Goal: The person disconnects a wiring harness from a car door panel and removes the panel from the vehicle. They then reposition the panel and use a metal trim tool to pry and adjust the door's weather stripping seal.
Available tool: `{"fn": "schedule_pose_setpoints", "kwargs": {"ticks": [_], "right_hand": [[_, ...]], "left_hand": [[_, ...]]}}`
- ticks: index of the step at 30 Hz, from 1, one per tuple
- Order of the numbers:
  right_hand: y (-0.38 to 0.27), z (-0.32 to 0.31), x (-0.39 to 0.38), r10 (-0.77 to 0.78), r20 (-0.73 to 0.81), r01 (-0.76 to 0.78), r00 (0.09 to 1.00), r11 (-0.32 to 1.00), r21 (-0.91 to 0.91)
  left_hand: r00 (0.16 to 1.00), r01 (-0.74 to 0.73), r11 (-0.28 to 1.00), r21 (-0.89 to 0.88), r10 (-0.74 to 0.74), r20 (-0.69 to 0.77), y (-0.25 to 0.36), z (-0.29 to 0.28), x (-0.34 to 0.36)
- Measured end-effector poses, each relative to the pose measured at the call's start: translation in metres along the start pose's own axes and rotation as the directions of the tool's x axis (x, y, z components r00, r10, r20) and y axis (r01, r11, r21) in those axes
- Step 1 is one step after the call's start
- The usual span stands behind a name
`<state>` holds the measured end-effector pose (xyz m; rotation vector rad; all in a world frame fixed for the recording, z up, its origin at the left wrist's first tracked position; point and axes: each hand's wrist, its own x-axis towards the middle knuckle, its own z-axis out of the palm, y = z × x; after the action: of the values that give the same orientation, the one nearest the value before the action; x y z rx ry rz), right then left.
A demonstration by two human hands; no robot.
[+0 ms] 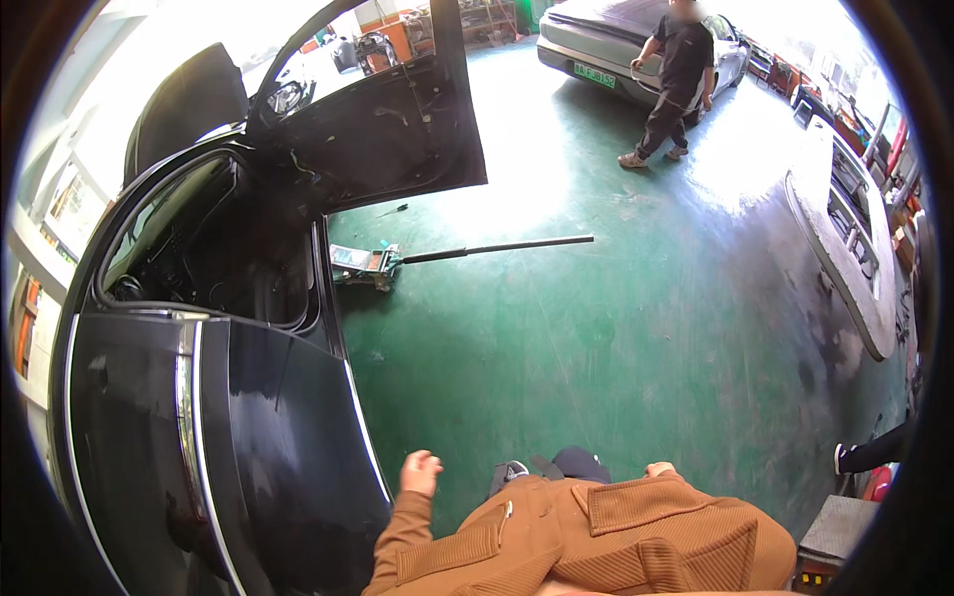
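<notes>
- 2 hands are seen: on the left hand the fingers are loosely bent, part open, with nothing seen held; the right hand is partly hidden, so its grip cannot be told.
- Beside the black car, slow steps are best taken; it should not be bumped, nor the floor jack tripped on.
- At the left, the car is shiny and silver-striped, with 1 door opened wide.
</notes>
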<state>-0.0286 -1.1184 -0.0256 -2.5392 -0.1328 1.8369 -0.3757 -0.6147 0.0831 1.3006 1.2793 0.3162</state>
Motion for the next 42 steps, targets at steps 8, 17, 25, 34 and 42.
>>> {"fn": "schedule_pose_setpoints", "kwargs": {"ticks": [8,17,25,34,42], "right_hand": [[-0.155,-0.051,0.097,-0.064,0.020,0.056,0.998,0.961,0.272],[-0.358,-0.277,0.312,-0.130,-0.056,0.132,0.990,0.990,0.039],[-0.687,-0.463,0.231,-0.310,-0.321,0.447,0.895,0.641,0.624],[-0.707,-0.406,0.304,-0.371,-0.026,0.323,0.928,0.840,-0.435],[-0.907,-0.352,0.169,-0.219,-0.103,0.242,0.970,0.888,0.392]], "left_hand": [[0.879,0.477,0.876,-0.069,-0.477,0.025,-0.084,-0.027,0.100],[0.696,0.607,0.728,-0.319,-0.681,-0.229,0.011,-0.067,0.164],[0.792,0.570,0.793,-0.215,-0.600,-0.113,0.079,-0.022,0.271],[0.827,0.562,0.818,-0.126,-0.549,0.120,0.114,-0.066,0.510],[0.840,0.410,0.821,-0.397,-0.509,-0.185,0.192,-0.229,0.665]]}}
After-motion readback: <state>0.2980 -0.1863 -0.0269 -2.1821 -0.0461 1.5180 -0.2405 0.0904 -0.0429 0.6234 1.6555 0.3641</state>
